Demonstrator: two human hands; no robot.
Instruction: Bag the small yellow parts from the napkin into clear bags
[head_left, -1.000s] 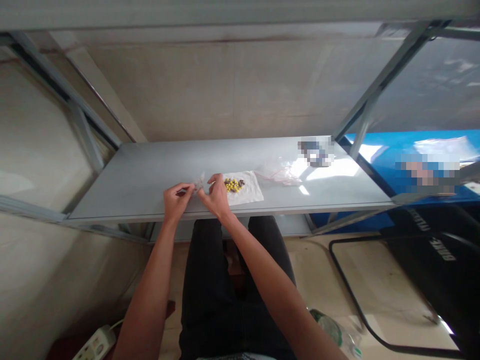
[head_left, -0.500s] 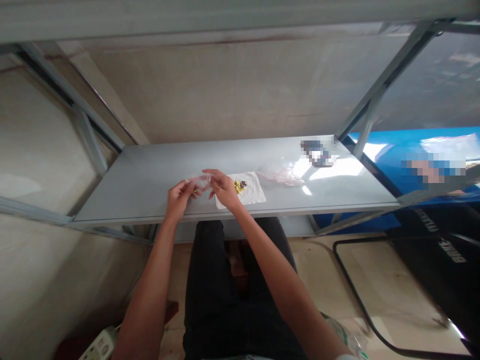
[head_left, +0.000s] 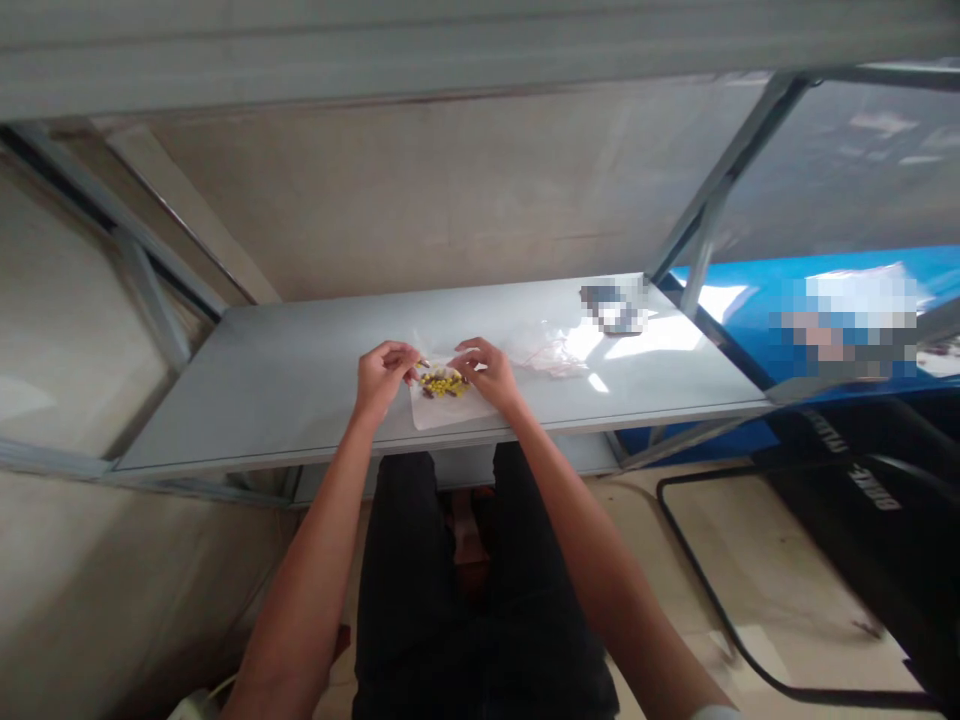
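Observation:
A pile of small yellow and dark brown pieces lies on a white cloth near the shelf's front edge. My left hand is over the cloth's left side, thumb and fingertips pinched together at the pile's edge. What is between them is too small to name. From the right, my right hand reaches over the pile with its fingers bent and the tips drawn together; anything they hold is hidden. Behind the pile, between the hands, there is a faint clear, plastic-looking patch.
On the grey shelf, a crumpled clear plastic bag lies right of my hands. A blurred-out object is at the back right. Metal posts frame both ends. A blue surface stands beyond the right end.
The clear plastic bag held between my hands is no longer seen raised there. Both hands have shifted over the cloth and moved apart, and more of the pile shows. The view has tilted slightly.

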